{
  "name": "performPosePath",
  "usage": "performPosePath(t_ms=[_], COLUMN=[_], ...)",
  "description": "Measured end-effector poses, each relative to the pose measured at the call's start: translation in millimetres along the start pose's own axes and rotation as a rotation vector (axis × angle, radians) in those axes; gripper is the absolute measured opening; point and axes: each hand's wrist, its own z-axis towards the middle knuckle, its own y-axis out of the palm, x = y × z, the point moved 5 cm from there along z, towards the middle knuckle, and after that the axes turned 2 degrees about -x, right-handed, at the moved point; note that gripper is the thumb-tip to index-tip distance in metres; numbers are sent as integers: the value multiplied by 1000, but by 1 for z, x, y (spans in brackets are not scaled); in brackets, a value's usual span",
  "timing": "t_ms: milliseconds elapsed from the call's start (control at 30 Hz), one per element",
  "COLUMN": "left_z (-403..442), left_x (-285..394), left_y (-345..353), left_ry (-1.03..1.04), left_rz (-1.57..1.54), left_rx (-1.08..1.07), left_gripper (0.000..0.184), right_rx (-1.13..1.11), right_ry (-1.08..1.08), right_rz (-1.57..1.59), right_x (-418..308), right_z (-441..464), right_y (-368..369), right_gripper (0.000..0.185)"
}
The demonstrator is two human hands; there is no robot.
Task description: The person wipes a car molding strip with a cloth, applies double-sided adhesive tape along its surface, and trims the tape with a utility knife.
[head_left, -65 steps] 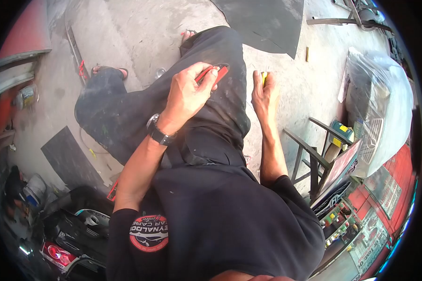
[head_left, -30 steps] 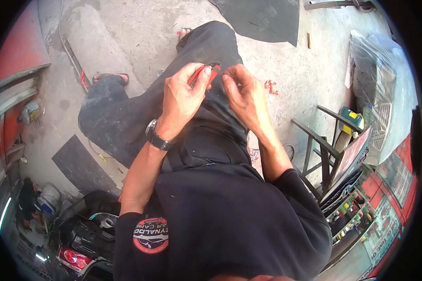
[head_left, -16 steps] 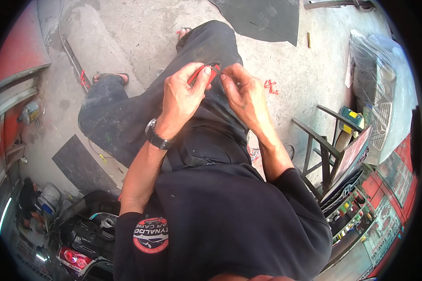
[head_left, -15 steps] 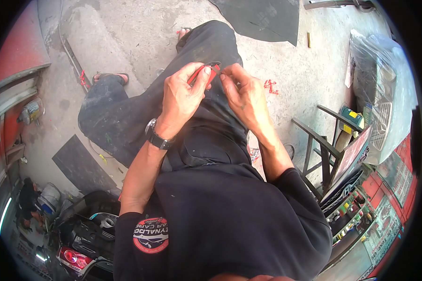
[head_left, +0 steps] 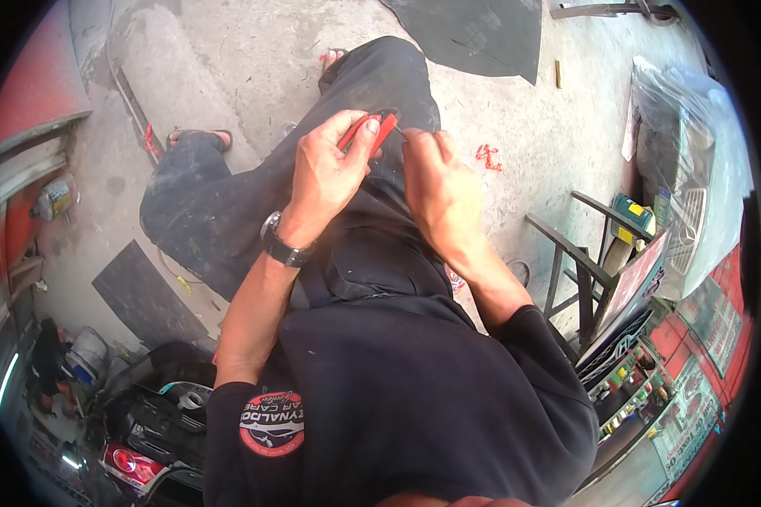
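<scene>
My left hand (head_left: 331,156), with a dark-strapped wristwatch on its wrist, is closed on a small, bright red, strip-like piece (head_left: 386,133). The piece slants up past the thumb, and its exact kind does not show. Just to the right, my right hand (head_left: 435,173) has its fingers curled in a pinch. A thin, dark, narrow thing (head_left: 400,131) reaches from its fingertips toward the red piece; whether they touch is too small to tell. Both hands are above my dark trousers (head_left: 359,194).
Red scraps (head_left: 487,157) lie on the concrete floor (head_left: 516,118) to the right. Dark sheets (head_left: 482,38) are on the floor ahead and at left. A black metal stand (head_left: 579,262), plastic-wrapped car part (head_left: 693,194) and signs stand at right. A red tail light (head_left: 131,463) sits lower left.
My right hand has turned, its back now more toward me, and its fingers have curled in tighter. The red piece tilts slightly differently in my left hand, which stays in place.
</scene>
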Motion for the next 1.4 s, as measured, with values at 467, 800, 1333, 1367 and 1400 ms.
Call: performPosePath(t_ms=[467,800,1333,1367,1400], left_z=[-2,-2,-1,-1,-1], left_x=[2,3,0,0,0], left_y=[1,1,0,0,-1], left_ry=[5,-10,-3,-1,2], left_rz=[-14,2,20,23,25], left_rx=[-3,-5,-13,-12,-12], left_gripper=[31,29,28,29,29], right_rx=[-80,-36,-67,-61,-56], right_ry=[310,312,330,321,312], right_rz=[378,444,442,435,429], right_x=[12,14,11,11,11], right_z=[9,8,9,10,10], right_y=[-2,3,0,0,0], right_gripper=[13,12,12,12,12])
